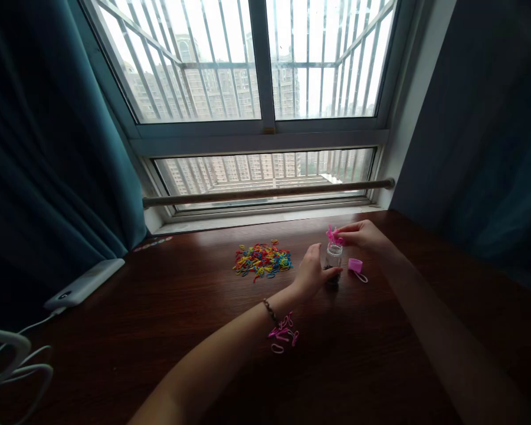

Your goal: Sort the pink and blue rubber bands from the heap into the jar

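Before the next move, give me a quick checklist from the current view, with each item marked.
1. Jar steadied: ok, the left hand has thumb and fingers about it.
2. Jar open: ok, the pink cap lies to its right.
3. Pink bunch lined up: ok, the right hand pinches it just above the mouth.
4. All pink pieces gathered: not ok, loose pink loops lie near the left wrist.
5. Multicoloured pile apart from jar: ok, left of it.
6. Jar contents: cannot tell, dark and partly covered.
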`<state>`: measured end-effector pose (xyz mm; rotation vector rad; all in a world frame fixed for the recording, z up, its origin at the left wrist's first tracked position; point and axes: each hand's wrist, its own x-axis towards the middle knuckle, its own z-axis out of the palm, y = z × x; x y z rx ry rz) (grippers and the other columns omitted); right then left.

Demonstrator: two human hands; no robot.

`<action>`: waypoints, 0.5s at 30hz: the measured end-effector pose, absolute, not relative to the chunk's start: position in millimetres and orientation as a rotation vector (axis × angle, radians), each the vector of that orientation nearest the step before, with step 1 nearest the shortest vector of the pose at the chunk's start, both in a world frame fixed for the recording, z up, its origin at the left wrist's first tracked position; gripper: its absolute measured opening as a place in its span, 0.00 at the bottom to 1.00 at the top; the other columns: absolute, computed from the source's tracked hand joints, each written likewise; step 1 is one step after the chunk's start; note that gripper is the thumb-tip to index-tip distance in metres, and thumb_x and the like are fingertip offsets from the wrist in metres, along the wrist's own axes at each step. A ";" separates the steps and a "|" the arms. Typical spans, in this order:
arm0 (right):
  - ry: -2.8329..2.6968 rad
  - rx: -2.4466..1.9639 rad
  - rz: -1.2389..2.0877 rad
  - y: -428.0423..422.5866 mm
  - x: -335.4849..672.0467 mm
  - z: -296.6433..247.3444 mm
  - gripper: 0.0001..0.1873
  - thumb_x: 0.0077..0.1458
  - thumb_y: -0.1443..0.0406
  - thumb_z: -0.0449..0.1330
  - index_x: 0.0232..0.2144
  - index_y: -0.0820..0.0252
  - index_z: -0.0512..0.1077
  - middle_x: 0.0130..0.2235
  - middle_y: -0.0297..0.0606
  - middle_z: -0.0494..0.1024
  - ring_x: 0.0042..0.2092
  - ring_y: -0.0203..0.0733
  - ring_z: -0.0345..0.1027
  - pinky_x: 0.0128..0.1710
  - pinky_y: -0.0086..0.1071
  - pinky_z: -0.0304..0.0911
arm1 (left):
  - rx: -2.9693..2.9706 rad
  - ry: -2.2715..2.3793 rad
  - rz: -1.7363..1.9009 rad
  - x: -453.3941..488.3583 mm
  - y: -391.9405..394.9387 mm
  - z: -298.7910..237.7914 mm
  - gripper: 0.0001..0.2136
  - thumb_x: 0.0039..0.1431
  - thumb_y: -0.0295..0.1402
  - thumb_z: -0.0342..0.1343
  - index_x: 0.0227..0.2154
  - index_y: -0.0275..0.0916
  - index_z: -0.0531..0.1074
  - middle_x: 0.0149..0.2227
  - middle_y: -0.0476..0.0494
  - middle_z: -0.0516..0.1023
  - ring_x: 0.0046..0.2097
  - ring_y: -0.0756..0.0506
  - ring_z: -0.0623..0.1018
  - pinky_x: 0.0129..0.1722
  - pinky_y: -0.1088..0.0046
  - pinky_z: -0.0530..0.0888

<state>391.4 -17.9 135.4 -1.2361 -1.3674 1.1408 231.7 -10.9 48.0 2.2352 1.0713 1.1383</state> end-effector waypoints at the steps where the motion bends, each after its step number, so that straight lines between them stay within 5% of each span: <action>1: -1.359 -1.251 1.127 -17.3 392.1 134.4 0.14 0.33 0.64 0.66 0.26 0.68 0.76 0.26 0.41 0.77 0.29 0.36 0.69 0.33 0.28 0.66 | 2.210 1.078 1.154 236.9 -9.1 47.0 0.32 0.42 0.42 0.61 0.48 0.31 0.59 0.48 0.32 0.66 0.50 0.40 0.67 0.49 0.62 0.64; 8: -1.423 -1.387 0.965 -14.6 390.6 130.5 0.11 0.35 0.68 0.63 0.27 0.69 0.76 0.23 0.39 0.76 0.25 0.35 0.69 0.26 0.25 0.64 | 2.215 1.065 1.137 241.6 -5.1 52.2 0.15 0.50 0.40 0.54 0.38 0.37 0.66 0.38 0.42 0.72 0.41 0.44 0.72 0.42 0.65 0.67; 15: -1.515 -1.464 0.820 -14.4 387.2 128.0 0.13 0.37 0.67 0.60 0.28 0.70 0.76 0.24 0.40 0.77 0.27 0.37 0.70 0.26 0.24 0.64 | 2.217 1.063 1.176 234.3 -10.7 51.3 0.13 0.50 0.37 0.55 0.37 0.37 0.65 0.37 0.44 0.71 0.39 0.45 0.71 0.40 0.67 0.68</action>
